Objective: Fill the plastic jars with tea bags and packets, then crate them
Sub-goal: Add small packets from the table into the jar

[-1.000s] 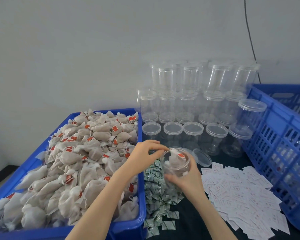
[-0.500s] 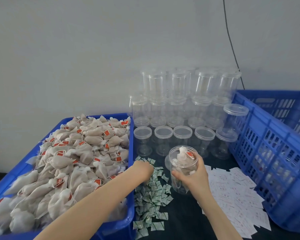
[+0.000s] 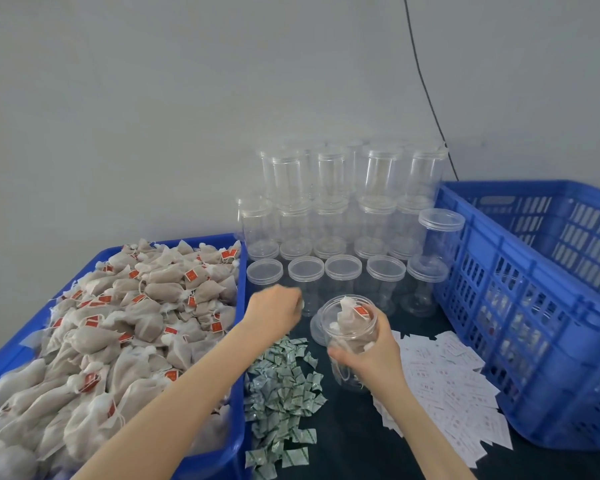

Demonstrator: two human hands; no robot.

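- Nearest, the green-and-white packets point(image 3: 284, 393) lie in a loose heap on the dark counter point(image 3: 347, 445), just left of the open jar point(image 3: 352, 341) and against the right wall of the blue tray point(image 3: 238, 410).
- The blue tray, further left of the jar, is heaped with tea bags point(image 3: 118, 327) — beige pouches with red tags and white strings.
- White paper slips point(image 3: 447, 386) spread over the counter right of the jar, reaching the foot of the blue crate point(image 3: 534, 341).
- The right hand point(image 3: 371, 358) grips the open jar round its lower body, fingers curled on the clear wall; the jar is tilted slightly, and tea bags show inside it, one poking up at the mouth.
- The left hand point(image 3: 274, 315) hangs left of the jar, above the far end of the packet heap, fingers curled in — whether it pinches anything I cannot tell; it is blurred.
- A loose clear lid point(image 3: 315, 330) lies flat just behind and left of the jar, partly hidden by it.
- Behind the jar stand the empty lidded jars point(image 3: 343, 237), in rows and stacked toward the grey wall point(image 3: 187, 116).
- The blue crate stands right of the jar; filled jars show dimly through its slotted side.
- A black cable point(image 3: 426, 88) runs down the wall behind the stacked jars.
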